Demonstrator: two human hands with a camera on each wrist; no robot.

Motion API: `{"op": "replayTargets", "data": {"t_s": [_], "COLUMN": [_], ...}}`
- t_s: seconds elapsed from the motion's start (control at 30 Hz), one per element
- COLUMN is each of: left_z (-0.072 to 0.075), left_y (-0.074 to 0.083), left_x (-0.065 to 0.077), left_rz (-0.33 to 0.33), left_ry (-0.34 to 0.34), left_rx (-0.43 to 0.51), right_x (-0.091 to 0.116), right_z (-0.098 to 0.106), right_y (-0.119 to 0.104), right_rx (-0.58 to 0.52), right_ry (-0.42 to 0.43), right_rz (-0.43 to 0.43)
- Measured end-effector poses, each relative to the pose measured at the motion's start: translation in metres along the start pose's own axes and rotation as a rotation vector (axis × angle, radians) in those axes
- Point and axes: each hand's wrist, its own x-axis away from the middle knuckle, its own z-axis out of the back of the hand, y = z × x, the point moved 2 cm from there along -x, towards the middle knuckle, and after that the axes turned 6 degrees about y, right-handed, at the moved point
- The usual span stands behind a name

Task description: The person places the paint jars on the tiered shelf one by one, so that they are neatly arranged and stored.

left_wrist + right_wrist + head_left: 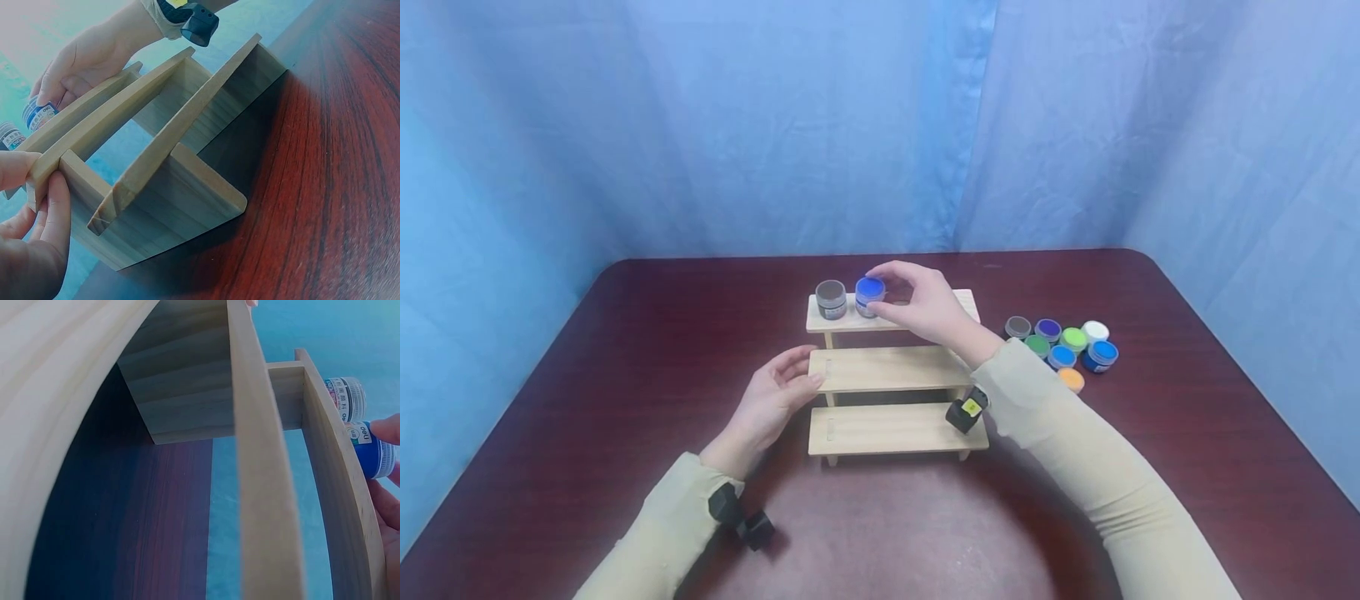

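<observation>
A light wooden rack with three stepped shelves (887, 369) stands on the table. On its top shelf, toward the left, are a dark grey paint jar (831, 301) and a blue paint jar (870, 297) beside it. My right hand (925, 304) pinches the blue jar between thumb and fingers; in the right wrist view the blue jar (370, 450) touches the top shelf. My left hand (778, 392) grips the left end of the middle shelf, thumb above and fingers below, as the left wrist view shows at the shelf end (40, 181).
Right of the rack, several paint jars stand grouped on the dark red table (700, 317), among them a green jar (1037, 346), a white jar (1095, 332), an orange jar (1071, 381) and a blue jar (1101, 357). Blue curtains (797, 125) surround the table.
</observation>
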Motion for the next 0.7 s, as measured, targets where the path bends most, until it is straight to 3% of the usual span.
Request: {"op": "replayTargets", "data": {"t_s": [0.7], "left_z": [0.0002], "left_y": [0.0002], "left_x": [0.0009], "left_rz": [0.018], "left_ry": [0.004], "left_rx": [0.015], "right_x": [-0.0002], "right_z": [-0.0026], "right_y": [-0.0017], "right_rx": [-0.015], "right_ry": [-0.052], "right_rz": [-0.010]}}
